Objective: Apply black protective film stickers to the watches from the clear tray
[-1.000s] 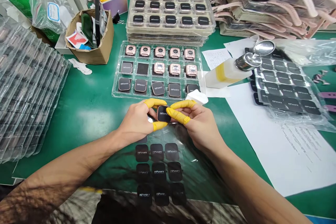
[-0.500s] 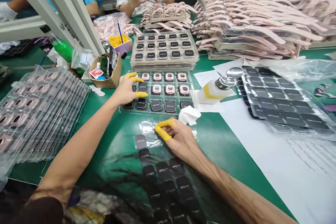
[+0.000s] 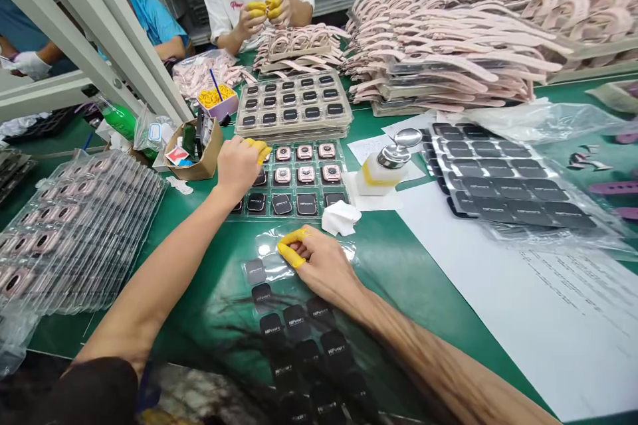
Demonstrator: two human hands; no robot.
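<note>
My right hand [image 3: 319, 255], with yellow finger cots on thumb and forefinger, pinches the top of a clear film sheet [image 3: 266, 295] carrying black rounded-square labels. My left hand [image 3: 242, 163] is over the left end of a clear plastic tray [image 3: 319, 139]. Its yellow-covered fingers are drawn together at the back-left pockets, and whatever they grip is hidden behind the hand. In the tray, pink watch cases [image 3: 306, 174] sit face down in the back rows, while the front row shows black labelled squares [image 3: 307, 204]. A crumpled white wipe [image 3: 341, 218] lies against the front-right corner.
A pump bottle [image 3: 381, 171] stands right of the tray; black label sheets [image 3: 508, 172] lie farther right. Stacked trays rise at left [image 3: 74, 232] and behind [image 3: 294, 103]. Pink straps [image 3: 448, 46] are piled at the back. A cardboard box [image 3: 193, 153] sits left. Across the table, a person handles something small.
My left hand has shifted to the back left of the tray, and its spread fingers have closed together. My right hand keeps its pinch on the film sheet. The camera view has shifted slightly.
</note>
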